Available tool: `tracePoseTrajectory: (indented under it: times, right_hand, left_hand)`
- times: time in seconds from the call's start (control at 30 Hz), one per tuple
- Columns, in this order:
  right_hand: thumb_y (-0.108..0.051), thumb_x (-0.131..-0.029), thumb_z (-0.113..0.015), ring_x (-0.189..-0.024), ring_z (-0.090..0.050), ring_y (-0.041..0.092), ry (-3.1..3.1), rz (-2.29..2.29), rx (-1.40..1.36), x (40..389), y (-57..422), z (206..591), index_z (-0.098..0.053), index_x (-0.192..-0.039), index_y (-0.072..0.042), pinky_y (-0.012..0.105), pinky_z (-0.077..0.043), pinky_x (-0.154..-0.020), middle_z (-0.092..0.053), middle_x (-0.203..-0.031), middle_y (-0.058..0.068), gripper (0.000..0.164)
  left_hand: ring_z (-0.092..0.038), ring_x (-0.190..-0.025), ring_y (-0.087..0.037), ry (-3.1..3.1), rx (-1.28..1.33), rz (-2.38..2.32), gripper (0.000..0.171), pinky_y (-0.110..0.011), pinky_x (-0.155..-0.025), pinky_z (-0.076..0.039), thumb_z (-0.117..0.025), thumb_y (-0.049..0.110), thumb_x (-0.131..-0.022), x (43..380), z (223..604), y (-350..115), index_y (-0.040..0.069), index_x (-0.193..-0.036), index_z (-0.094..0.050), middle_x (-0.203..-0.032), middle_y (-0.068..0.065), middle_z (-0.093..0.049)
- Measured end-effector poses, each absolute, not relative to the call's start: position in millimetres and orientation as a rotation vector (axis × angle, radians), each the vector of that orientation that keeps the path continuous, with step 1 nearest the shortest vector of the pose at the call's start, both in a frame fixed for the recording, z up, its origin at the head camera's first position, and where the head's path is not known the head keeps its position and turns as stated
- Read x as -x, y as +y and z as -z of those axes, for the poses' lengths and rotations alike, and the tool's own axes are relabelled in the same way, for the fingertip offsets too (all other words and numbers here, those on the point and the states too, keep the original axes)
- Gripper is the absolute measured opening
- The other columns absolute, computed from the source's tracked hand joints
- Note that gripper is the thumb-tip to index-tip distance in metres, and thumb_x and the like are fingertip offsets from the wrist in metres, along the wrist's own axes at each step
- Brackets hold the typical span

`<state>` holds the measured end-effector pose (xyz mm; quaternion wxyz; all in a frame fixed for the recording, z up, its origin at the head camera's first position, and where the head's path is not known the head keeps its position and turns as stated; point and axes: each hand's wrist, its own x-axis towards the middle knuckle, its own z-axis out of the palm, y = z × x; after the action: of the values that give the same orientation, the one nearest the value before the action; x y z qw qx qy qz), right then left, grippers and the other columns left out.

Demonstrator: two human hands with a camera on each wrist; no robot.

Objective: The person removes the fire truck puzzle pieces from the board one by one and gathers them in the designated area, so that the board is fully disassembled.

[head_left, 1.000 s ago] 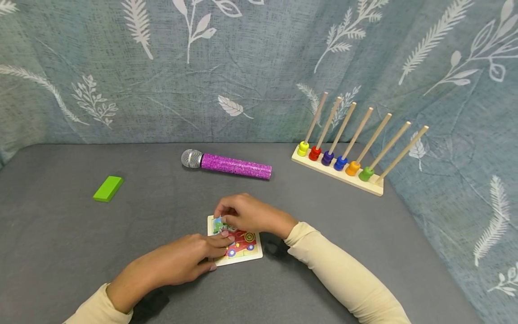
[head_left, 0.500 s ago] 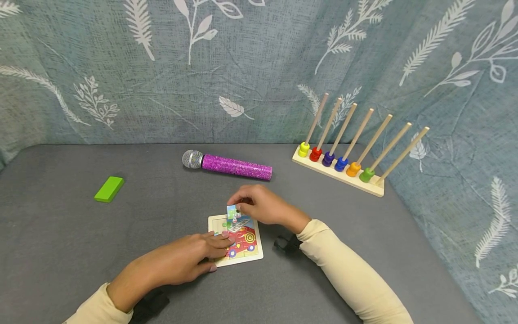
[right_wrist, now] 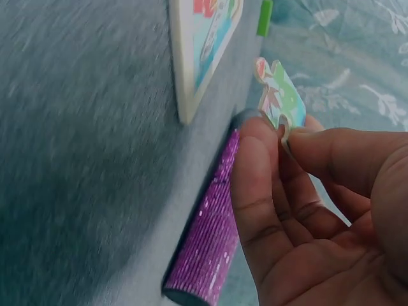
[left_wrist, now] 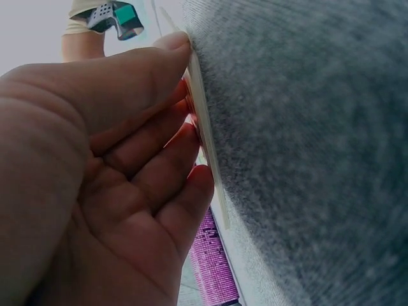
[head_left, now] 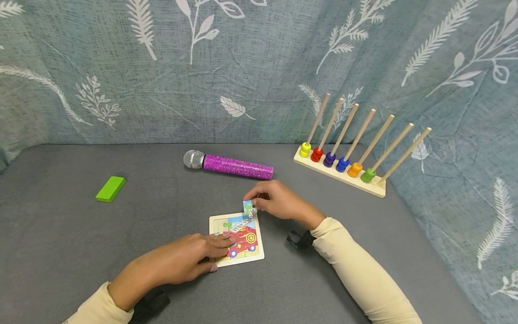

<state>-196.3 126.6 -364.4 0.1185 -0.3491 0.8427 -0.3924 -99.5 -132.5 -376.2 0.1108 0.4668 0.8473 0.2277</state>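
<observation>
A square wooden jigsaw puzzle (head_left: 245,261) with a red fire truck picture lies on the table, bare wood showing at its far left corner. Across its left side rests my left hand (head_left: 190,256), fingers extended over the picture and thumb at the near edge. In the left wrist view, the thumb and fingertips meet the thin board from the side. My right hand (head_left: 281,201) pinches a puzzle piece (right_wrist: 284,95) between thumb and fingers, printed in green, blue and white. In the head view that piece overlaps the board's far right corner.
Beyond the puzzle lies a microphone (head_left: 238,166) with a glittery purple handle. A green block (head_left: 110,189) is on the left. At the back right stands a wooden peg rack (head_left: 340,173) with tall pegs and coloured beads. A patterned curtain (head_left: 162,90) hangs behind the table.
My right hand has lifted the puzzle piece from the board's far left part and carried it rightward to the far right corner. My left hand has stayed on the board.
</observation>
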Motion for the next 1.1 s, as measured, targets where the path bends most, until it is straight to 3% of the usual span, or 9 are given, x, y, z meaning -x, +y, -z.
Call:
tracePoseTrajectory:
  times: [0.27, 1.1]
  right_hand:
    - [0.005, -0.092, -0.054, -0.067, -0.057, 0.010, 2.475, 1.125, 0.974, 198.5, 142.0, 364.3, -0.073, -0.105, 0.001, 0.026, -0.050, -0.058, -0.066, -0.090, 0.006, 0.023]
    - [0.008, -0.090, -0.054, -0.064, -0.058, 0.010, 2.536, 1.068, 0.833, 216.0, 169.0, 374.8, -0.072, -0.104, 0.004, 0.026, -0.052, -0.058, -0.068, -0.085, 0.007, 0.023]
  left_hand:
    - [-0.049, -0.128, -0.024, 2.480, -1.384, -0.685, 0.033, -0.045, -0.099, -0.046, -0.067, 0.009, -0.090, 98.8, 377.6, -133.5, 0.007, -0.123, -0.068, -0.139, -0.007, -0.054]
    - [-0.049, -0.129, -0.025, 2.492, -1.376, -0.683, 0.033, -0.046, -0.097, -0.046, -0.068, 0.007, -0.089, 97.2, 376.4, -133.4, 0.005, -0.122, -0.068, -0.139, -0.009, -0.054]
